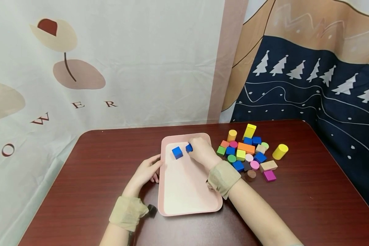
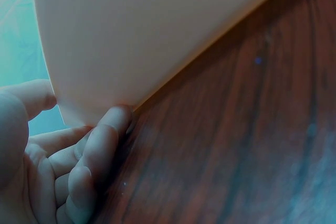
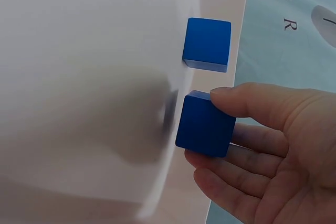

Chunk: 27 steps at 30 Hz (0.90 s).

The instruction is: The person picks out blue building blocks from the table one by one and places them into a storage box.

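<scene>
A pink tray (image 1: 190, 208) with a pale floor lies on the table. My left hand (image 1: 146, 169) holds its left side; in the left wrist view the thumb (image 2: 39, 98) meets the rim and curled fingertips touch the lower edge. My right hand (image 1: 201, 150) reaches over the tray's far part, pinching a blue cube (image 3: 206, 124) between thumb and fingers. The cube is just above the tray floor, its shadow beside it. Another blue cube (image 1: 177, 152) sits in the tray to its left, a small gap apart.
Right of the tray is a cluster of coloured blocks, including an orange block (image 1: 246, 148), a yellow cube (image 1: 241, 155) and a green disc (image 1: 231, 159). A yellow cylinder (image 1: 280, 151) stands at its right side. Printed cloth (image 1: 160, 68) hangs behind the table.
</scene>
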Available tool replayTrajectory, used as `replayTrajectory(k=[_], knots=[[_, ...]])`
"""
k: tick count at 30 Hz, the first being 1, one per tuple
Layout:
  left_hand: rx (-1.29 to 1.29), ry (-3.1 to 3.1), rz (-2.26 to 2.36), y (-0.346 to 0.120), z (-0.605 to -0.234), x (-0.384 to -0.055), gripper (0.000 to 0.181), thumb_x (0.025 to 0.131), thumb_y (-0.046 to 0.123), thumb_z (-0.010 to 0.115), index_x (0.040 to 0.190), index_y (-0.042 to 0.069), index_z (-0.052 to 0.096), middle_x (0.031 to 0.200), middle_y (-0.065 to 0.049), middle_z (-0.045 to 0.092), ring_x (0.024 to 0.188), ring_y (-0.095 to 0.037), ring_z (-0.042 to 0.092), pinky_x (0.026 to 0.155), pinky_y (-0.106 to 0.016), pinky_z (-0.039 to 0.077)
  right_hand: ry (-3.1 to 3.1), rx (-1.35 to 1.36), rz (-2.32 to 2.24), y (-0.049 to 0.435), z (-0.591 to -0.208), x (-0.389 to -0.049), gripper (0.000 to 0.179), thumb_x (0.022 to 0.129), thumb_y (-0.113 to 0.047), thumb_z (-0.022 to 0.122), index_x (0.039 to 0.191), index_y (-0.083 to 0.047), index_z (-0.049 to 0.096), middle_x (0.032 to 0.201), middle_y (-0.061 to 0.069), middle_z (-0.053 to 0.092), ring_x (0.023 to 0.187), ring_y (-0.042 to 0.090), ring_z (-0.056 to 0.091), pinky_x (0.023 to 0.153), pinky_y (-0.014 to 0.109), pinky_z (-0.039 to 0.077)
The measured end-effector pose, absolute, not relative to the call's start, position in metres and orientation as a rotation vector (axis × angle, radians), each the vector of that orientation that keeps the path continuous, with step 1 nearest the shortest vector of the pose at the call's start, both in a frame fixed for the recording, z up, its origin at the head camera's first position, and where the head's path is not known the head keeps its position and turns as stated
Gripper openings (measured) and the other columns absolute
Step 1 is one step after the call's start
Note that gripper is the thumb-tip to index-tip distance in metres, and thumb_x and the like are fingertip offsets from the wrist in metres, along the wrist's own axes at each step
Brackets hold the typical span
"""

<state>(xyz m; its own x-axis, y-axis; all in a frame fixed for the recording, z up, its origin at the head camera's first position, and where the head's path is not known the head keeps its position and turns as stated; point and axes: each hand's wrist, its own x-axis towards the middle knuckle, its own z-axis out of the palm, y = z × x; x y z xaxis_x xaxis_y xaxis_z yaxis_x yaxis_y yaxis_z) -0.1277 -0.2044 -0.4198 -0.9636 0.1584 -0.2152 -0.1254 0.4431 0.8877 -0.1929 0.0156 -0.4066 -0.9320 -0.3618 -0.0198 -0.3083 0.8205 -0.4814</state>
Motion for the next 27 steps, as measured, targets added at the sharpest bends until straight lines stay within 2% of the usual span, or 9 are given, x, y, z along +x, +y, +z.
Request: replayTrajectory(k=[7,12,19,27], knots=[[0.004,2.456,1.501,-0.213,-0.451,-0.14,0.051,0.1,0.025,0.052,0.142,-0.002,0.042,0.058,-0.012,0.057,0.045,-0.029,0.059,0.041,-0.03,0.045,2.89,-0.54,-0.732,0.017,-0.41,-0.193,0.025,0.085,-0.011,0.073,0.108,-0.003,0.066,0.1,0.01,0.068,0.087,0.02,0.061,0.088,0.035,0.05],[-0.007,2.449,1.508,-0.212,-0.451,-0.141,0.049,0.1,0.021,0.051,0.142,-0.003,0.042,0.058,-0.017,0.057,0.046,-0.033,0.059,0.041,-0.032,0.045,2.891,-0.544,-0.729,0.018,-0.411,-0.193,0.027,0.084,-0.01,0.074,0.109,-0.001,0.067,0.105,0.012,0.068,0.097,0.024,0.063,0.09,0.036,0.049],[-0.007,2.443,1.52,-0.214,-0.45,-0.139,0.053,0.099,0.029,0.054,0.143,0.001,0.042,0.056,-0.01,0.056,0.044,-0.026,0.058,0.041,-0.031,0.045,2.886,-0.539,-0.719,0.017,-0.412,-0.193,0.03,0.084,-0.009,0.074,0.112,-0.001,0.066,0.107,0.013,0.068,0.095,0.023,0.063,0.091,0.036,0.049],[-0.005,2.446,1.513,-0.214,-0.451,-0.14,0.055,0.099,0.029,0.054,0.143,0.001,0.041,0.057,-0.01,0.057,0.044,-0.026,0.058,0.042,-0.032,0.045,2.891,-0.534,-0.717,0.017,-0.414,-0.194,0.03,0.084,-0.009,0.074,0.112,-0.002,0.067,0.109,0.012,0.068,0.1,0.023,0.063,0.092,0.036,0.048]])
